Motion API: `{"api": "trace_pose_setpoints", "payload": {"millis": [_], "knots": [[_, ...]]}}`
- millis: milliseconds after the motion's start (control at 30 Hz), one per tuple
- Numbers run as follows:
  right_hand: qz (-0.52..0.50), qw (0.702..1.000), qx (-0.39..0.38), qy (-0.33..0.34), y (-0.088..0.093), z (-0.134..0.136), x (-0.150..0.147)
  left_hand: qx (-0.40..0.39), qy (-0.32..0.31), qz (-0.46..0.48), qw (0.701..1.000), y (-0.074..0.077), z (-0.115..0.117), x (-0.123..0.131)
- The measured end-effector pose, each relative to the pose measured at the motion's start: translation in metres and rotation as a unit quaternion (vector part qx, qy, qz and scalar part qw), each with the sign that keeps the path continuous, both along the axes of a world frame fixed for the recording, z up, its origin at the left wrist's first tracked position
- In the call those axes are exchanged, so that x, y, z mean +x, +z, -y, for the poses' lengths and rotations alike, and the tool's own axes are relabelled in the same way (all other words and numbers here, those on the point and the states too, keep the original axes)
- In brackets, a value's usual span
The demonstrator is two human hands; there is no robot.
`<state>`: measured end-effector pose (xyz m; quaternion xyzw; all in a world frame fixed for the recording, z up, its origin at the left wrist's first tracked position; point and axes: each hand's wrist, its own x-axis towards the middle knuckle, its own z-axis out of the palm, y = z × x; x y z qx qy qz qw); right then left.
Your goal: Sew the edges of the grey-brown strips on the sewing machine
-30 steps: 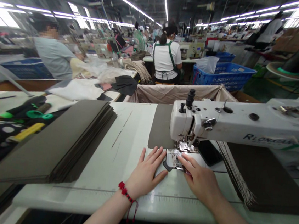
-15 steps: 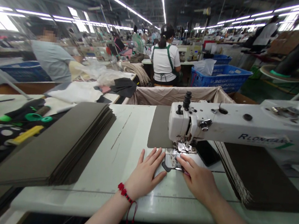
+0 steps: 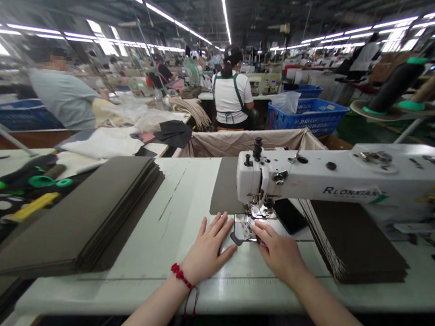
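Note:
My left hand (image 3: 208,247) lies flat on the pale green sewing table (image 3: 179,226), fingers stretched out, with its fingertips by the near edge of a grey-brown fabric panel (image 3: 226,190). That panel lies beside and behind the needle area of a white sewing machine (image 3: 309,175). My right hand (image 3: 280,252) rests at the metal needle plate (image 3: 244,229), index finger reaching onto it. Its other fingers curl under the palm, and whatever they hold, if anything, is hidden. A small dark rounded tab (image 3: 236,237) sticks out between my hands.
A tall stack of grey-brown panels (image 3: 91,212) is on the left, another stack (image 3: 360,240) on the right. A black phone (image 3: 290,216) lies behind my right hand. Thread cones (image 3: 398,86) stand at right. A cloth-lined bin (image 3: 243,142) borders the table's far edge; a person (image 3: 232,94) sits beyond.
The view has shifted slightly to the right, so the machine and right stack appear farther left. Both hands keep nearly the same places by the needle plate.

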<state>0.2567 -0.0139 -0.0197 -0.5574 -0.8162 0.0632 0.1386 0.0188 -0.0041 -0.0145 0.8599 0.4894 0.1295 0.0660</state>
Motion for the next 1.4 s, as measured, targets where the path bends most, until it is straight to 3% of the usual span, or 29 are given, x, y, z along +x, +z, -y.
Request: {"api": "trace_pose_setpoints", "payload": {"millis": [200,367,533,633,767,933,1067,1200,1300,1400], "knots": [[-0.001,1.0,-0.012,-0.008,0.003,0.002,-0.001,0.017,-0.008,-0.002,1.0,-0.005,-0.001,-0.001],[0.001,1.0,-0.018,-0.006,0.01,0.004,-0.002,0.039,0.019,-0.057,0.997,-0.008,-0.022,0.0],[-0.004,1.0,-0.012,-0.008,0.013,0.006,-0.001,0.076,0.104,-0.071,0.989,0.01,-0.051,0.005],[-0.019,1.0,-0.01,0.0,0.01,0.006,0.001,0.086,0.183,-0.091,0.975,0.012,-0.052,0.002],[-0.058,0.998,-0.015,0.015,0.007,0.007,0.004,0.082,0.253,-0.129,0.955,0.001,-0.023,-0.012],[-0.147,0.989,-0.019,0.028,0.01,0.01,0.014,0.057,0.269,-0.171,0.946,-0.01,0.047,-0.048],[-0.23,0.973,-0.008,-0.003,0.018,0.03,0.039,0.061,0.2,-0.145,0.967,-0.022,0.093,-0.101],[-0.318,0.941,-0.025,-0.112,0.016,0.071,0.07,0.024,0.091,-0.054,0.994,-0.03,0.105,-0.147],[-0.285,0.95,-0.029,-0.122,0.008,0.103,0.076,0.01,0.113,-0.007,0.994,-0.025,0.104,-0.14],[-0.174,0.983,-0.028,-0.054,0.003,0.128,0.07,0.043,0.18,-0.044,0.982,-0.018,0.109,-0.098]]}}
